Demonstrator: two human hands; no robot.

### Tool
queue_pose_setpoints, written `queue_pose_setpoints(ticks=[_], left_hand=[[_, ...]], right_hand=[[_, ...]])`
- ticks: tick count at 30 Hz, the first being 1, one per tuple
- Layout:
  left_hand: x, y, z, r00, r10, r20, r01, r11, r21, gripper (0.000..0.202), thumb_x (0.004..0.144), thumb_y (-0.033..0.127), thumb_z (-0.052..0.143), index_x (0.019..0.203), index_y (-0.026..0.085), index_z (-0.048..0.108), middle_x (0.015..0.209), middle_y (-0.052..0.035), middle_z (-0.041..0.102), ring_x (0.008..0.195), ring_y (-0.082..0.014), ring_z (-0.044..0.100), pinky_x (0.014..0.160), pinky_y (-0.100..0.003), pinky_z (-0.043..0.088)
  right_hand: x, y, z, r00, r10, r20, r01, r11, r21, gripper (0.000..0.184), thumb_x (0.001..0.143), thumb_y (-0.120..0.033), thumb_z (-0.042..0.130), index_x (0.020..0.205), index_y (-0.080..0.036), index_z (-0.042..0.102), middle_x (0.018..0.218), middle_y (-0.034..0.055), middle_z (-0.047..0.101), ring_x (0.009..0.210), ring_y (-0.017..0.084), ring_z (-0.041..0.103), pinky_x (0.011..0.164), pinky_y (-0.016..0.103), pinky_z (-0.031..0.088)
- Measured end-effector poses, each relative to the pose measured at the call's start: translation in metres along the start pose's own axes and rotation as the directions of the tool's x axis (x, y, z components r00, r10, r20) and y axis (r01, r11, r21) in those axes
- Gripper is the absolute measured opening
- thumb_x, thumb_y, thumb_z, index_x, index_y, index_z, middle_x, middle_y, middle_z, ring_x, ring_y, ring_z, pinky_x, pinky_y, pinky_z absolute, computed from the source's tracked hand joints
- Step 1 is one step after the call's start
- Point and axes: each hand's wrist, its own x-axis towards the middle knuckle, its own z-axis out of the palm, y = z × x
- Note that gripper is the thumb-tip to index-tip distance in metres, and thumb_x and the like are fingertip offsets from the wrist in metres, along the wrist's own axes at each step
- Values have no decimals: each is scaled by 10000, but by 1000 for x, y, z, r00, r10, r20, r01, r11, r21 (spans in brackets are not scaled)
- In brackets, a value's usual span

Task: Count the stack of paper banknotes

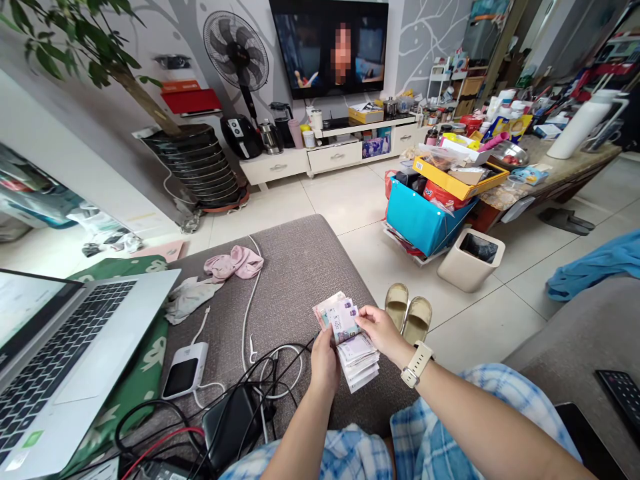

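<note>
A stack of banknotes (359, 353) is held over the grey sofa seat, just in front of my lap. My left hand (325, 357) grips the stack from its left side, the thumb lying along the notes. At the upper right, my right hand (377, 327) pinches the edge of a note (344, 317) that shows a number 5. The upper notes are fanned out and pinkish and pale green, while the lower ones hang down in several loose layers. A cream watch (417, 364) is on my right wrist. Both palms are hidden.
Left on the sofa (295, 267) are a laptop (85, 360), a white power bank (186, 370), tangled cables and a pink cloth (235, 262). Slippers (407, 312) and a beige bin (470, 260) stand on the floor. A remote control (620, 397) lies at right.
</note>
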Motion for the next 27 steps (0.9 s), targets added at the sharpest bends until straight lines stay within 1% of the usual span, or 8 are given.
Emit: queue_pose_setpoints(ticks=[8,13,17,20,23,27], left_hand=[[1,0,1,1000,-5,-3,5,1000,-11,302,790,273,649,1023,88,701,949,-122,765,904,-277,723,844,-394,558],[1,0,1,1000,-5,6,5,1000,-3,304,782,273,656,1022,95,709,980,-128,762,907,-274,721,842,-393,558],[1,-1,0,1000,10,23,-10,1000,-8,323,770,281,660,1031,97,710,1001,-125,760,923,-268,717,853,-383,551],[1,-1,-1,1000,22,18,-22,1000,7,322,762,289,660,1014,95,710,983,-119,762,910,-262,718,829,-364,553],[0,0,0,1000,21,14,-21,999,25,300,753,266,650,994,97,707,947,-112,766,866,-262,721,796,-371,562],[0,0,0,1000,7,3,-7,1000,24,292,759,243,646,1006,98,700,927,-113,766,849,-263,726,801,-384,566]], right_hand=[[-1,-3,0,1000,28,5,-29,1000,5,208,886,-383,581,812,-191,606,797,33,653,735,202,608,673,322,476],[0,0,0,1000,27,0,-27,999,23,198,881,-379,580,807,-197,611,785,26,649,725,198,603,665,316,469],[0,1,1,1000,20,-23,-19,999,38,233,862,-415,602,774,-199,613,758,20,639,702,191,587,650,307,457],[0,-1,2,1000,19,-22,-17,998,55,242,861,-421,600,764,-200,613,751,16,634,702,188,583,656,305,451],[0,-2,1,1000,23,-8,-23,998,63,228,873,-398,580,769,-198,616,755,13,630,709,182,579,659,299,440],[0,-3,1,1000,21,-11,-20,999,47,232,877,-376,570,735,-194,593,669,-12,571,624,151,517,604,276,393]])
